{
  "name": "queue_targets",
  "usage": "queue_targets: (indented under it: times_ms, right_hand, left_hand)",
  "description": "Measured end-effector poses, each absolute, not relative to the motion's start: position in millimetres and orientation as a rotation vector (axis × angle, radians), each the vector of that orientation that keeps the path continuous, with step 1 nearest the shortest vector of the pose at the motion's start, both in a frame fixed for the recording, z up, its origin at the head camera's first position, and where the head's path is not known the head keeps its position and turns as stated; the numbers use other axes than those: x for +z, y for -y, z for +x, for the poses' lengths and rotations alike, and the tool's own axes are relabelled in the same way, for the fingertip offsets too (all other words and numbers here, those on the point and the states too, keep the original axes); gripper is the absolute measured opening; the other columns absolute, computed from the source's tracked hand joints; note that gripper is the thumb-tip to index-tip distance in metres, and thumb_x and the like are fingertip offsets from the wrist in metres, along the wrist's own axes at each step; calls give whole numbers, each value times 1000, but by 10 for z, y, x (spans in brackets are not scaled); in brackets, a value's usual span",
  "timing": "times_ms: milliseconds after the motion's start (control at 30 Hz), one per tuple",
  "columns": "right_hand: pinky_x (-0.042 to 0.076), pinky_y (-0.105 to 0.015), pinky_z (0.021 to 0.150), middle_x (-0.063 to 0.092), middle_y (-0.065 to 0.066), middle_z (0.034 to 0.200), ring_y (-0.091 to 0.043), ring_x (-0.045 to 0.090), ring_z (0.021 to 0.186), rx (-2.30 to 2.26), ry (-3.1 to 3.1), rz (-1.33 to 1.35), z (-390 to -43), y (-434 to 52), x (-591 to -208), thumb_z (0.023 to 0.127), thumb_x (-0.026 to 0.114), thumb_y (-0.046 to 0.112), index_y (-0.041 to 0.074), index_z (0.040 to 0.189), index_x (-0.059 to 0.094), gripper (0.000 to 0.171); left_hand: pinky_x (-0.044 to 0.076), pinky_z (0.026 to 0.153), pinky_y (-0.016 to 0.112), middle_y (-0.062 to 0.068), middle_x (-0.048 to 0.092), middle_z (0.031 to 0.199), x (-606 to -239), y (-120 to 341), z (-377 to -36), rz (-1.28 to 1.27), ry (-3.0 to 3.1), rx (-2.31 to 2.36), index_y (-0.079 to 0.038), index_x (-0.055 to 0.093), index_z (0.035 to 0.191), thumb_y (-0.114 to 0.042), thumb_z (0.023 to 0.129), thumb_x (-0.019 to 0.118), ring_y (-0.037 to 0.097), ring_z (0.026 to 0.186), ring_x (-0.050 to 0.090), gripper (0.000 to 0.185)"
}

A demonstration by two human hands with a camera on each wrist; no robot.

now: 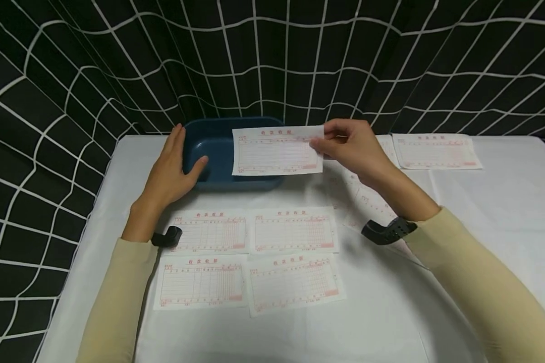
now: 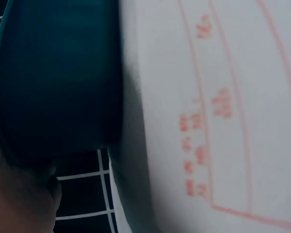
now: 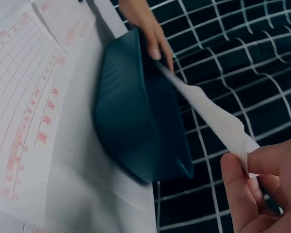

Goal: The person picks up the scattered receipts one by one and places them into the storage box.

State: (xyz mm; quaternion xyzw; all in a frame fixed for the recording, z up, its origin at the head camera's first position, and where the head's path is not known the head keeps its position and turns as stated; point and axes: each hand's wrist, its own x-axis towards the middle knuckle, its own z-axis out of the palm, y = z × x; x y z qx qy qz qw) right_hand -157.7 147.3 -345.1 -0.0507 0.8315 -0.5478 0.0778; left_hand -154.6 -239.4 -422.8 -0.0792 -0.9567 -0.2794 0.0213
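Between thumb and fingers my right hand [image 1: 351, 146] pinches the right end of a white receipt slip [image 1: 277, 156] printed in red. The slip hangs over the right part of a blue plastic bin [image 1: 209, 143] and hides that part from the head view. In the right wrist view the slip [image 3: 208, 114] shows nearly edge-on, above the bin [image 3: 131, 107]. My left hand [image 1: 168, 171] rests on the bin's left end, fingers straight along the outside and thumb over the near rim. The left wrist view shows the bin wall [image 2: 58, 77] close up.
Several receipt slips lie in two rows on the white tablecloth, among them one at upper left [image 1: 211, 232] and one at lower right [image 1: 295, 282]. More papers [image 1: 436, 151] lie at the right, partly under my right arm. A black net-patterned cloth [image 1: 272, 60] rises behind the bin.
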Motion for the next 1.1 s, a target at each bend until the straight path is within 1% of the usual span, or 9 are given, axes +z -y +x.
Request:
queue_targets:
  times_ms: [100, 233, 367, 633, 733, 833, 900, 1000, 1100]
  right_hand:
    - [58, -16, 71, 64, 3, 90, -4, 63, 77, -1586, -2519, -188, -1636, -1340, -3476, 97, 76, 11, 0, 107, 71, 16]
    - [58, -16, 70, 63, 2, 87, -6, 60, 76, -1609, -2494, -208, -1740, -1129, -3524, 97, 73, 6, 0, 108, 73, 13]
    - [59, -17, 71, 64, 1, 87, -7, 61, 78, -1651, -2440, -203, -1812, -969, -3557, 96, 71, 2, -3, 108, 72, 13]
    - [59, -15, 70, 59, -4, 93, -10, 60, 82, -1586, -2444, -241, -1877, -749, -3551, 97, 71, 2, -4, 114, 70, 19]
    - [58, -14, 70, 62, -7, 96, -11, 60, 83, -1563, -2461, -260, -1918, -673, -3543, 97, 71, 3, -4, 116, 71, 20]
    - [54, -19, 77, 68, -12, 104, -16, 63, 90, -1484, -2543, -306, -1951, -635, -3531, 99, 70, 8, -2, 122, 72, 25]
    - [55, -26, 89, 71, -15, 117, -22, 66, 102, -1454, -2593, -364, -1960, -650, -3514, 100, 70, 11, 0, 130, 69, 33]
    - [53, -39, 108, 67, -19, 136, -30, 66, 123, -1457, -2643, -426, -1930, -744, -3490, 101, 69, 14, 2, 141, 63, 43]
    - [51, -47, 114, 63, -21, 142, -34, 63, 131, -1487, -2660, -427, -1855, -886, -3519, 101, 69, 15, 2, 144, 60, 45]
  left_hand:
    - [22, 131, 63, 13, 10, 180, -4218, 2383, -1526, -241, 2970, -911, -3, 16, 170, -60, 105, 47, 38, 166, 17, 92]
    - [21, 132, 62, 14, 11, 180, -4219, 2406, -1504, -232, 2956, -935, -3, 15, 169, -66, 104, 41, 38, 166, 17, 95]
    - [23, 132, 60, 14, 12, 180, -4248, 2406, -1519, -236, 2952, -885, -1, 15, 169, -64, 104, 45, 36, 167, 17, 96]
    - [24, 132, 60, 16, 14, 179, -4261, 2372, -1551, -245, 2946, -837, 1, 18, 168, -53, 102, 58, 35, 167, 17, 94]
    - [23, 132, 60, 15, 13, 179, -4225, 2384, -1576, -253, 2948, -830, 1, 18, 168, -51, 101, 59, 35, 167, 16, 94]
    - [23, 132, 60, 14, 11, 180, -4201, 2391, -1590, -257, 2956, -833, 0, 16, 169, -50, 102, 59, 34, 167, 16, 94]
    - [23, 132, 59, 13, 11, 180, -4199, 2391, -1596, -256, 2955, -835, -1, 15, 169, -50, 103, 58, 34, 167, 16, 93]
    - [23, 132, 58, 13, 11, 180, -4224, 2384, -1584, -246, 2963, -828, -1, 15, 169, -50, 103, 58, 33, 167, 16, 93]
    - [25, 132, 58, 15, 12, 179, -4254, 2375, -1555, -240, 2974, -813, 0, 15, 169, -50, 103, 59, 35, 166, 18, 94]
